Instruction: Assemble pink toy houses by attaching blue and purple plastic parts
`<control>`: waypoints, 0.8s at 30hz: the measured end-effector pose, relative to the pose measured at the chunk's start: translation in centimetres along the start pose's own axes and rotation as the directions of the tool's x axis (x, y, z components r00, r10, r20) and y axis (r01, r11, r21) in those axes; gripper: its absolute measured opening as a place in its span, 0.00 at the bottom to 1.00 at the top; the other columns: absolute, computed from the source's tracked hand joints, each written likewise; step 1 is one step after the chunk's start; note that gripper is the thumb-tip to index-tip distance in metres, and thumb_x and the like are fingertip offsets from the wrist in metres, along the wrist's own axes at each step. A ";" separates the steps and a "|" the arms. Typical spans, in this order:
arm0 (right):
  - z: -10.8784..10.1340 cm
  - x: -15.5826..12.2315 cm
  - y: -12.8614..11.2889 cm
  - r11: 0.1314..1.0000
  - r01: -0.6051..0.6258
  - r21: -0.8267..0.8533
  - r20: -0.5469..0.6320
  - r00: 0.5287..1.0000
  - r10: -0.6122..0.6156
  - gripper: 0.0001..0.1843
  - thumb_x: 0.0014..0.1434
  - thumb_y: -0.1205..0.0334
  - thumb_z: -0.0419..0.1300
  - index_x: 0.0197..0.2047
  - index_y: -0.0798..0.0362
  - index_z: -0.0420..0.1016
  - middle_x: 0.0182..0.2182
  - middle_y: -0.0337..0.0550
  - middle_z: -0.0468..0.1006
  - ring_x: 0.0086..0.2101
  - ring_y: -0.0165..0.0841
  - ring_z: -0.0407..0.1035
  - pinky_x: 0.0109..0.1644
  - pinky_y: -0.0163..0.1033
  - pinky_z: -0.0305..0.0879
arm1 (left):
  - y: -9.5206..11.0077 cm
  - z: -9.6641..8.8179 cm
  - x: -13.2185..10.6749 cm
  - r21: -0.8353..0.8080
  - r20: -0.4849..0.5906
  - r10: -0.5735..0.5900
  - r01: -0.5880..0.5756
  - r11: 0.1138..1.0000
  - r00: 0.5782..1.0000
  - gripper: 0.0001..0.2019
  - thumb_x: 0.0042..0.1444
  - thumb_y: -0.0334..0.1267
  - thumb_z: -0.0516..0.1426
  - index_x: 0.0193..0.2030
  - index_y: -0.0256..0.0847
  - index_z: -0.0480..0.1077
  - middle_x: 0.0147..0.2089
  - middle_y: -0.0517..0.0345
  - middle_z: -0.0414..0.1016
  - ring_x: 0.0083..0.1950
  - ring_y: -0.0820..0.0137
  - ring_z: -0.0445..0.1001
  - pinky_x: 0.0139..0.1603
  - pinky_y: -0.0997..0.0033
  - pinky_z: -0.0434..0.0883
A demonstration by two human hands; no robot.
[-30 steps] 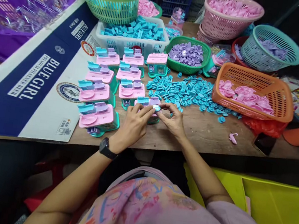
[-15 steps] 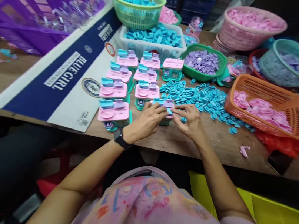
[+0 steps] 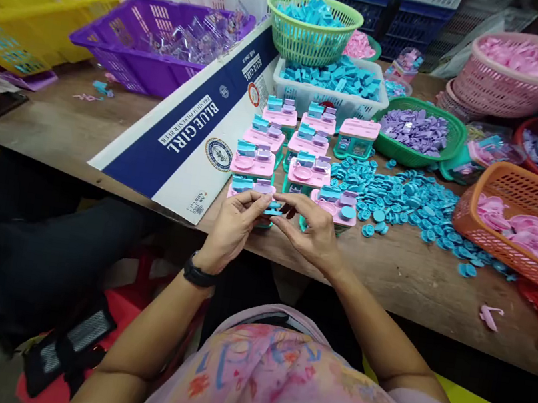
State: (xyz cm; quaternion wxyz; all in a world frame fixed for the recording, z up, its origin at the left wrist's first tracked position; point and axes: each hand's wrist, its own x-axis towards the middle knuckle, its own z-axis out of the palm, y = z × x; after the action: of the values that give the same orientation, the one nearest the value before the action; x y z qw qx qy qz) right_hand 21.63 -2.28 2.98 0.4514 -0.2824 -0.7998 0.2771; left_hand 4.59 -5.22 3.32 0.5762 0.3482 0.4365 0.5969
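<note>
Between my two hands are small blue round pieces (image 3: 273,207), seen nearly edge-on. My left hand (image 3: 233,226) pinches them with thumb and finger. From the other side my right hand (image 3: 312,231) grips them with its fingertips. Right behind the hands stands a toy kitchen unit with a pink top (image 3: 328,205), bearing blue and purple parts and a blue disc at its right end. A similar pink-topped unit (image 3: 261,188) is partly hidden by my left hand. Several more units stand in two columns behind; one pink-topped unit (image 3: 359,129) has no parts on top.
Loose blue discs (image 3: 405,198) are spread at the right. Around them stand an orange basket (image 3: 518,255), a green basket of purple parts (image 3: 451,148) and a white bin of blue parts (image 3: 329,103). A cardboard sheet (image 3: 182,138) leans at the left, near a purple basket (image 3: 132,63).
Both hands have moved off the front right unit, leftward and nearer me, and now hold blue round pieces. That unit now shows a blue disc on top. The view has turned left.
</note>
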 end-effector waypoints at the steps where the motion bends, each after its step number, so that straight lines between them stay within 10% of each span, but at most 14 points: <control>1: 0.2 0.2 -0.2 1.000 -0.009 -0.006 -0.004 1.000 0.009 0.14 0.70 0.56 0.65 0.57 0.45 0.81 0.51 0.46 0.82 0.48 0.39 0.77 0.56 0.47 0.76 | 0.1 -0.3 -0.1 0.025 -0.002 -0.005 0.005 1.000 1.000 0.18 0.50 0.52 0.72 0.33 0.39 0.77 0.32 0.60 0.77 0.31 0.73 0.76 0.35 0.74 0.73; 6: 1.2 1.3 0.3 0.956 -0.250 0.150 -0.029 0.966 0.257 0.12 0.67 0.50 0.67 0.45 0.48 0.86 0.39 0.44 0.85 0.38 0.38 0.79 0.46 0.44 0.77 | 0.3 -1.6 -0.9 0.453 -0.033 0.124 -0.096 0.886 0.992 0.18 0.65 0.54 0.60 0.41 0.40 0.78 0.30 0.58 0.78 0.25 0.71 0.75 0.31 0.71 0.71; 9: 1.9 2.1 2.1 0.867 -0.437 0.239 0.030 0.896 0.443 0.20 0.61 0.42 0.70 0.41 0.52 0.86 0.35 0.43 0.85 0.34 0.37 0.78 0.40 0.41 0.75 | 0.1 -2.9 -0.9 0.816 0.095 0.471 -0.339 0.467 0.877 0.12 0.69 0.40 0.56 0.50 0.41 0.79 0.43 0.51 0.83 0.43 0.63 0.79 0.47 0.62 0.73; 13: 2.6 2.7 3.8 0.881 -0.465 0.089 0.013 0.885 0.466 0.24 0.58 0.38 0.71 0.36 0.53 0.87 0.30 0.43 0.83 0.31 0.36 0.74 0.35 0.39 0.67 | -0.7 -4.8 -0.2 0.866 0.444 0.433 -0.500 0.016 0.784 0.25 0.63 0.23 0.51 0.61 0.47 0.76 0.59 0.51 0.80 0.60 0.55 0.72 0.58 0.48 0.63; 24: 4.5 2.0 4.3 0.881 -0.471 0.044 -0.074 0.878 0.473 0.26 0.58 0.35 0.69 0.33 0.52 0.77 0.34 0.41 0.73 0.30 0.31 0.66 0.37 0.39 0.65 | -1.7 -7.9 0.5 0.833 0.526 0.344 -0.552 -0.028 0.777 0.35 0.58 0.22 0.51 0.70 0.52 0.69 0.67 0.52 0.75 0.66 0.50 0.67 0.60 0.42 0.60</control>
State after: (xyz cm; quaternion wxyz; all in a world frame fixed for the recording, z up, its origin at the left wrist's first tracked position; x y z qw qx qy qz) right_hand 17.65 1.23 -0.82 0.4062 -0.4744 -0.6842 0.3766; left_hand -2.08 -5.79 -1.30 0.0187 0.7993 0.5246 0.2924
